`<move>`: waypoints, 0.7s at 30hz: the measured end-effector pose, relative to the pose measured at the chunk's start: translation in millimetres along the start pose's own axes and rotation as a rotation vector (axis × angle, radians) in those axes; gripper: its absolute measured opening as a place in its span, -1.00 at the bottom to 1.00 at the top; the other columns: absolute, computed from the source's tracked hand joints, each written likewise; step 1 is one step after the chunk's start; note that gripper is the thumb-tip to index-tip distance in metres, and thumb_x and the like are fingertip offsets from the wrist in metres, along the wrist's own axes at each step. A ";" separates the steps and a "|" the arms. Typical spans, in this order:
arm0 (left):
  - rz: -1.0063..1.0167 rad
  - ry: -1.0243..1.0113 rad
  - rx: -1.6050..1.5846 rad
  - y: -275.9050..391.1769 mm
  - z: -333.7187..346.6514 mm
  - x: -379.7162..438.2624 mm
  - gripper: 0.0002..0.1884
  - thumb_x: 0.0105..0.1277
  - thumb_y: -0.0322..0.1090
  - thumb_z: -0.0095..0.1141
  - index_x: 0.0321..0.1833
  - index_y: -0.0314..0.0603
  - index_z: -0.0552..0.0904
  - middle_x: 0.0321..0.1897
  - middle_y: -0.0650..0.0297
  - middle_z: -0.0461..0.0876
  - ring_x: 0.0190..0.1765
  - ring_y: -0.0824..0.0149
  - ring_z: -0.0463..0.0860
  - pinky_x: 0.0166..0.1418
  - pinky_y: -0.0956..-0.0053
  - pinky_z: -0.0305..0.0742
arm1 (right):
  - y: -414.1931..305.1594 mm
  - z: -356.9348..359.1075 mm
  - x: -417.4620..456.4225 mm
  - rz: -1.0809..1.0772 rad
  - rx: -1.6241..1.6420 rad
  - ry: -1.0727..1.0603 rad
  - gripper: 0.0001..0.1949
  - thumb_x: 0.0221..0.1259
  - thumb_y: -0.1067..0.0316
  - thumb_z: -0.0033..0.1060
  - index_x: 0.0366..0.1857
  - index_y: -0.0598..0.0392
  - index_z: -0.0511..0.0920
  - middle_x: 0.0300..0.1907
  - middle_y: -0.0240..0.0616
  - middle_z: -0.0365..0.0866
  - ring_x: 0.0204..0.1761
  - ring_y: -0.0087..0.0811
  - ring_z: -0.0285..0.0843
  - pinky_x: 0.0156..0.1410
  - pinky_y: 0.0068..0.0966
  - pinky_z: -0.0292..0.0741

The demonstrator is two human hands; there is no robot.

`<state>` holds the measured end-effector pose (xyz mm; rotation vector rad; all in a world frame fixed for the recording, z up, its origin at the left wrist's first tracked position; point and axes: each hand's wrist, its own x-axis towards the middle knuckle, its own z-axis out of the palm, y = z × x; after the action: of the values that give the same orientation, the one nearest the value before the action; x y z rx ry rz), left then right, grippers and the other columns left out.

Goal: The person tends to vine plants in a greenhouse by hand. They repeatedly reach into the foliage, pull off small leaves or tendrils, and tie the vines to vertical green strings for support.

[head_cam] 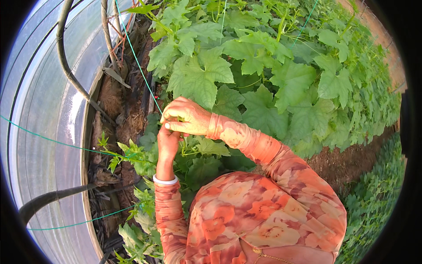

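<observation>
My right hand (189, 115) is bent over the fingertips of my left hand (167, 143), and the two touch. A taut green twine (139, 67) runs down from the top and ends at the pinched fingers of my right hand. The fingers of my left hand are curled, with their tips partly hidden under the right thumb. A bit of green vine (180, 119) shows between the right thumb and fingers. Just below the hands, a thin stem (183, 145) rises among broad lobed leaves (211, 147). A white bangle (165, 180) circles my left wrist.
A clear plastic greenhouse wall (49, 138) with curved poles (62, 49) stands at left. Other green twines (59, 142) cross to a leafy shoot (132, 155). Dense vines (263, 79) fill the top and right. Bare soil (346, 163) separates them from another planted row (372, 201).
</observation>
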<state>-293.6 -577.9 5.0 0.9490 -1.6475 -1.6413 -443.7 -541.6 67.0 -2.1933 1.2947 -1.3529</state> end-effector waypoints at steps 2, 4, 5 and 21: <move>0.014 0.038 0.014 11.9 -3.6 2.8 -0.76 0.29 -0.56 0.03 0.01 -0.26 0.54 -0.25 0.29 0.64 -0.37 0.47 0.66 -0.38 0.64 0.47 | -1.8 -2.9 -10.7 0.290 0.139 -0.014 -0.83 0.23 0.24 0.24 -0.30 0.10 0.58 -0.35 -0.31 0.58 -0.24 -0.32 0.53 -0.13 -0.41 0.49; -0.007 0.059 -0.070 9.6 -11.1 3.3 -0.75 0.27 -0.61 0.06 0.00 -0.26 0.52 -0.25 0.29 0.64 -0.35 0.44 0.68 -0.36 0.64 0.46 | -1.5 -14.2 -17.5 0.399 0.257 0.047 -0.81 0.34 0.23 0.13 -0.32 0.14 0.56 -0.39 -0.35 0.61 -0.31 -0.54 0.55 -0.15 -0.53 0.48; -0.007 0.036 -0.108 9.5 -15.5 4.2 -0.76 0.26 -0.63 0.08 -0.04 -0.24 0.51 -0.26 0.30 0.62 -0.33 0.40 0.69 -0.34 0.63 0.45 | 2.4 -16.6 -18.5 0.408 0.297 0.057 -0.80 0.35 0.23 0.12 -0.31 0.15 0.56 -0.39 -0.38 0.61 -0.30 -0.57 0.54 -0.14 -0.55 0.48; -0.074 -0.194 -0.233 34.5 -18.4 -2.4 -0.84 0.25 -0.51 0.20 -0.19 -0.10 0.51 -0.31 0.38 0.60 -0.39 0.40 0.69 -0.42 0.64 0.43 | 37.0 -5.1 -21.8 0.618 0.808 0.082 -0.82 0.38 0.26 0.09 -0.22 0.17 0.52 -0.37 -0.38 0.60 -0.28 -0.62 0.50 -0.08 -0.61 0.44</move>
<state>-279.1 -587.1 40.2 0.7622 -1.5147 -1.9789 -472.0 -544.3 34.5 -1.0979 1.0455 -1.3637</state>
